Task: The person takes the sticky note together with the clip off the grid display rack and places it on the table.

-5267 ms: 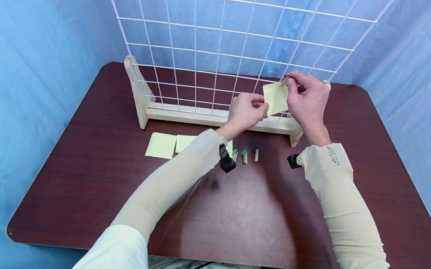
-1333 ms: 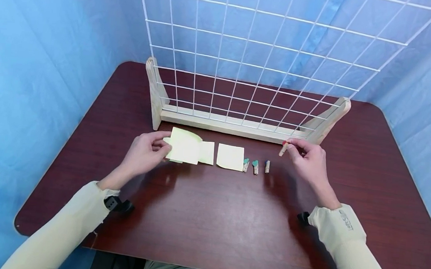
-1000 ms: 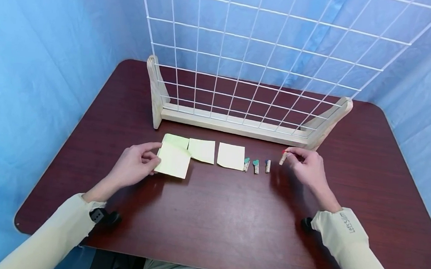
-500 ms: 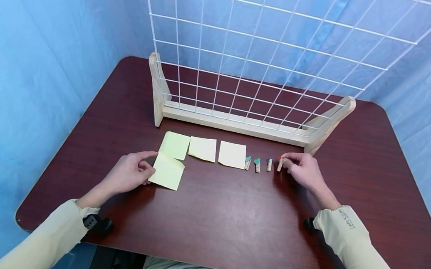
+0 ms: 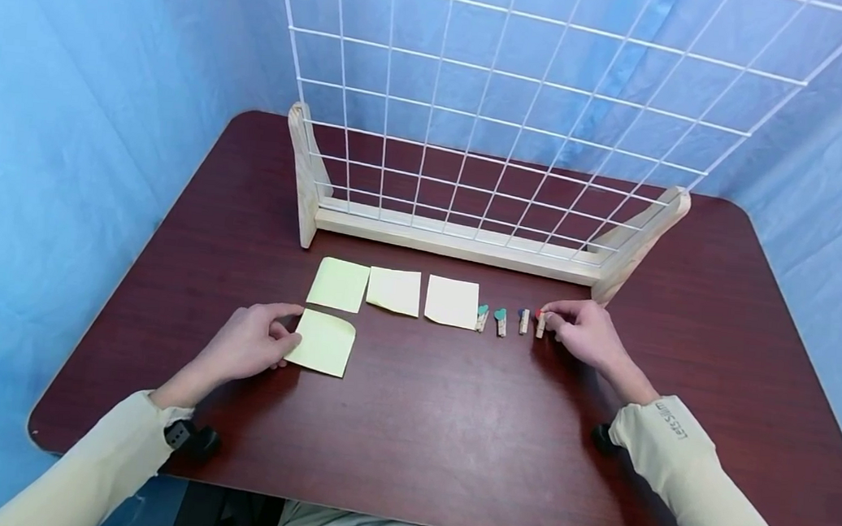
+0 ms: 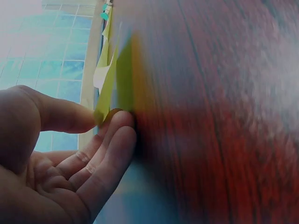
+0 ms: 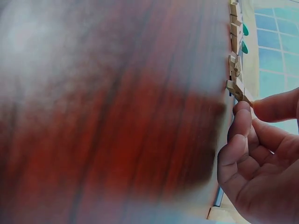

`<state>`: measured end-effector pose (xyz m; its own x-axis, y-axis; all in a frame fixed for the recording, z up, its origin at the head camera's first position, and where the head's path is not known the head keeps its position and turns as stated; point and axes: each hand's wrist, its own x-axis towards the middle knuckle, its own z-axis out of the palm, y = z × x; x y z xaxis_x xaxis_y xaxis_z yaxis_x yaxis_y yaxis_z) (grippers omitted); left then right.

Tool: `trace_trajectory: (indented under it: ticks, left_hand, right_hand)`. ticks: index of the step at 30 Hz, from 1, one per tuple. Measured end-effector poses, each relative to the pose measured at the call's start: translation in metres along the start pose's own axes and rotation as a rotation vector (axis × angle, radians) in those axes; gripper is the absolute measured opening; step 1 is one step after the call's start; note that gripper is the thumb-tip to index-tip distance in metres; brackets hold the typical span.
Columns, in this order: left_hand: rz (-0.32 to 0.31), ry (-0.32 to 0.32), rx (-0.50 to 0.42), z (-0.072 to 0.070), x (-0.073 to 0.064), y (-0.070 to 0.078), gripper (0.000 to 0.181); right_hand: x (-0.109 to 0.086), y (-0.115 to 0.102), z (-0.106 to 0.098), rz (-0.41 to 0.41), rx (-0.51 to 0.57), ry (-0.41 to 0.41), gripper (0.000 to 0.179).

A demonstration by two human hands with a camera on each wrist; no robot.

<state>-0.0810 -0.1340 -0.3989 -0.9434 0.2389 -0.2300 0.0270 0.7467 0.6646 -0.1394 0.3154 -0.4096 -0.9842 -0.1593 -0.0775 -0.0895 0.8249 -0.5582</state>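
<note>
Between thumb and fingers my left hand [image 5: 248,341] pinches the left edge of a yellow sticky note [image 5: 323,343], low over the table. Three more sticky notes lie in a row behind it: a greener one [image 5: 339,284], a pale one [image 5: 394,291] and another pale one [image 5: 452,301]. My right hand [image 5: 586,333] pinches a small wooden clothespin [image 5: 539,327] with a red top, at the right end of a row of clothespins. Beside it lie a blue-topped clothespin [image 5: 523,322] and two with green hearts, one [image 5: 501,323] apart and one [image 5: 482,318] by the last note.
A white wire grid [image 5: 475,120] stands in a wooden base [image 5: 451,245] behind the notes. The dark red-brown table [image 5: 410,425] carries everything. Blue curtains [image 5: 70,149] hang around it.
The sticky note and red clothespin have come away from the grid. My left hand has brought the note down in front of the row; my right has lowered the clothespin beside the others.
</note>
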Motion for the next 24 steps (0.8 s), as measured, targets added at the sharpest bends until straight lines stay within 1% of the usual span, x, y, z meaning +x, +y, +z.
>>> trace_trajectory:
  ticks: [4,6,14,18,24]
  left_hand:
    - [-0.010,0.014,0.061,-0.001,0.001,0.000,0.044]
    - [-0.016,0.024,0.088,-0.002,0.000,0.000,0.043]
    - [-0.010,0.074,0.152,-0.008,0.000,0.000,0.033]
    - [-0.001,0.085,0.170,-0.011,0.000,0.001,0.028]
    - [0.040,0.114,0.169,-0.016,0.001,0.003,0.025]
  right_hand:
    - [0.000,0.001,0.001,-0.032,-0.033,0.016,0.021]
    - [0.000,0.001,0.002,-0.040,-0.033,0.021,0.021]
    - [0.001,0.003,0.003,-0.053,-0.049,0.053,0.019]
    - [0.000,0.005,0.003,-0.059,-0.055,0.062,0.018]
    - [0.000,0.006,0.002,-0.043,-0.063,0.062,0.019]
